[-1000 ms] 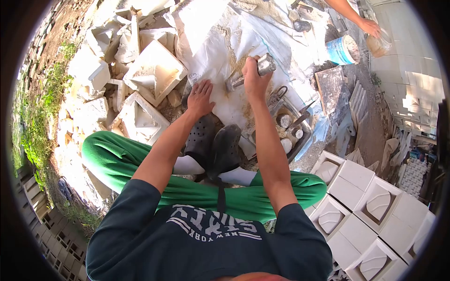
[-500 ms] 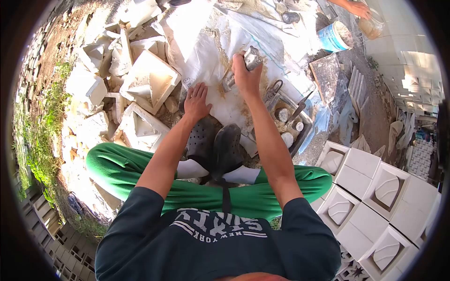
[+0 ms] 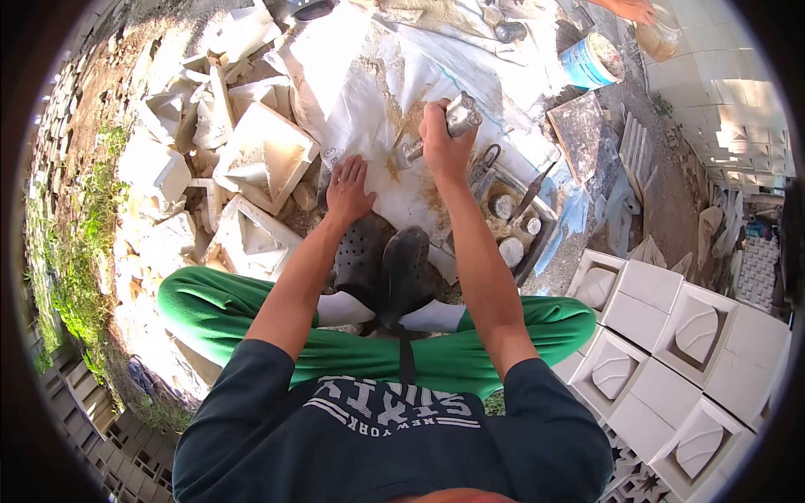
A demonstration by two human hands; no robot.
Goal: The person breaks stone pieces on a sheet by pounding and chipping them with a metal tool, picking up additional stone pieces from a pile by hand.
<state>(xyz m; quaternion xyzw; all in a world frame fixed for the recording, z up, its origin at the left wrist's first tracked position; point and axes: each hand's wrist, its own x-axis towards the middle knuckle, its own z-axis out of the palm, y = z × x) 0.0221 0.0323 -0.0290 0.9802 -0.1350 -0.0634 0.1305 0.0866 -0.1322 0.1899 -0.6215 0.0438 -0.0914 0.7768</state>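
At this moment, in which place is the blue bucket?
In the head view, the blue bucket is at the upper right, just above the stained board and left of the clear container.

The sheet (image 3: 360, 92) lies before the person (image 3: 394, 444). The left hand (image 3: 350, 188) is at its near edge, just beyond the shoes (image 3: 360, 256); the right hand (image 3: 444, 149), gripping the tool (image 3: 462, 116), is over the sheet. Broken blocks (image 3: 267, 151) lie left of the sheet, with grass (image 3: 80, 260) farther left. The tray (image 3: 538, 251), right of the right forearm (image 3: 485, 251), contains round pieces (image 3: 511, 250). Beyond the tray lies the board (image 3: 577, 132); beyond that, the bucket (image 3: 584, 67). Rows of blocks (image 3: 635, 315) are beside the right knee (image 3: 570, 320).
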